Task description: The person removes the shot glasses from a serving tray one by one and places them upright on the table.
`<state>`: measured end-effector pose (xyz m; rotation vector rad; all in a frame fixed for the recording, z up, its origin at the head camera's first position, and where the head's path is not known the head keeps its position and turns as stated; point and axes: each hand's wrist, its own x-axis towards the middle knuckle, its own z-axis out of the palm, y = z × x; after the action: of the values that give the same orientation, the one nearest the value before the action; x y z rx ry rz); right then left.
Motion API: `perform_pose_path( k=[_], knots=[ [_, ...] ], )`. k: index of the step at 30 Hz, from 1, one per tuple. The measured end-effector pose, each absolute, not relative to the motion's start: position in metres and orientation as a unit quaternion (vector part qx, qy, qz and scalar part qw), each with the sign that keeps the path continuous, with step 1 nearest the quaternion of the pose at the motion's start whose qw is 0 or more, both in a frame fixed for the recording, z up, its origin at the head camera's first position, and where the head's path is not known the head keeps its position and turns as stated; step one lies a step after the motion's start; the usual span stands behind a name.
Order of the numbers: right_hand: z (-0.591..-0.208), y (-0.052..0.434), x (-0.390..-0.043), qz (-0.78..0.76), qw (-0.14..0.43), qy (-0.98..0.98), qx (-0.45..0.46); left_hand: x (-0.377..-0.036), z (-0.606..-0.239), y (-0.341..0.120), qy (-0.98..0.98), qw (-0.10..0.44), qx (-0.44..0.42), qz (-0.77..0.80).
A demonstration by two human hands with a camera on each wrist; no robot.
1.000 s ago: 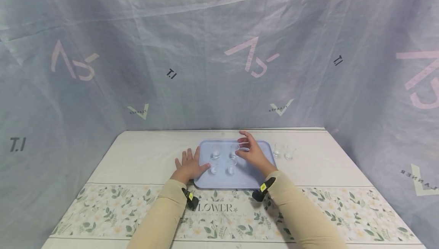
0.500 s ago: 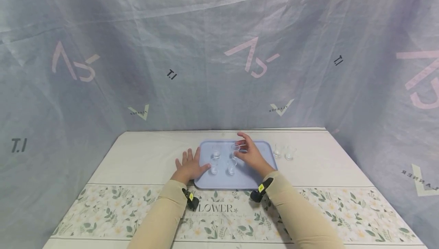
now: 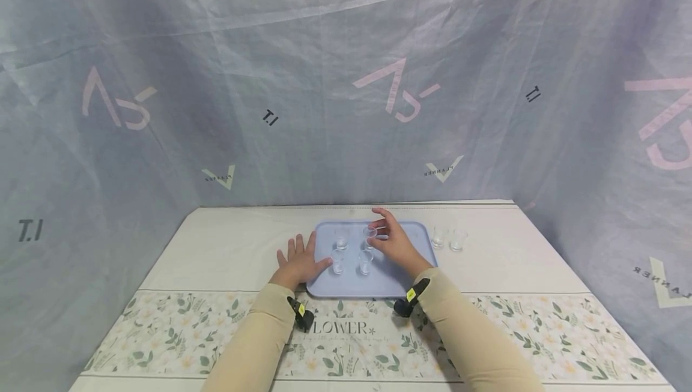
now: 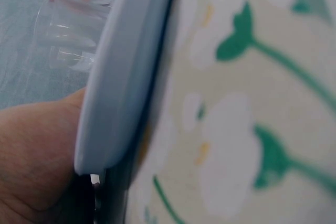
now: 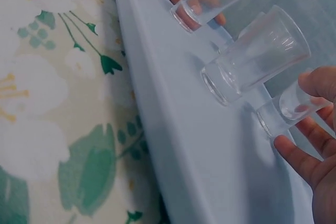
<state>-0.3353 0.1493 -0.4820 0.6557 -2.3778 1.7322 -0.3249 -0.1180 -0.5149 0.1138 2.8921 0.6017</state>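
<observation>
Four small glasses stand on the blue tray point(image 3: 397, 281), the right hand point(image 3: 396, 242) with fingers curled round the far-right one point(image 3: 370, 235); two glasses point(image 3: 447, 238) remain on the tabletop point(image 3: 227, 242); the left hand point(image 3: 298, 262) lies flat, fingers spread, at the tray's left edge

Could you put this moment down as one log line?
left hand: flat at tray left edge | right hand: fingers around back-right glass | tray: four glasses | off tray: two glasses

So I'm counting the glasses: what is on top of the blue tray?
Four small clear glasses stand on the blue tray, two by two. The right hand holds the far right glass. Its palm hides some tray surface.
</observation>
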Motion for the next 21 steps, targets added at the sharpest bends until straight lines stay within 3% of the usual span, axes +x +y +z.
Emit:
perform_pose_path(
  k=[5, 21],
  knots=[
    [-0.495, 0.152, -0.349, 0.559, 0.071, -0.801, 0.201, -0.325, -0.515, -0.118, 0.974, 0.093, 0.039, 0.204],
    [-0.488, 0.157, -0.344, 0.563, 0.072, -0.794, 0.216, -0.319, -0.508, -0.116, 0.975, 0.093, 0.039, 0.2]
  ],
)
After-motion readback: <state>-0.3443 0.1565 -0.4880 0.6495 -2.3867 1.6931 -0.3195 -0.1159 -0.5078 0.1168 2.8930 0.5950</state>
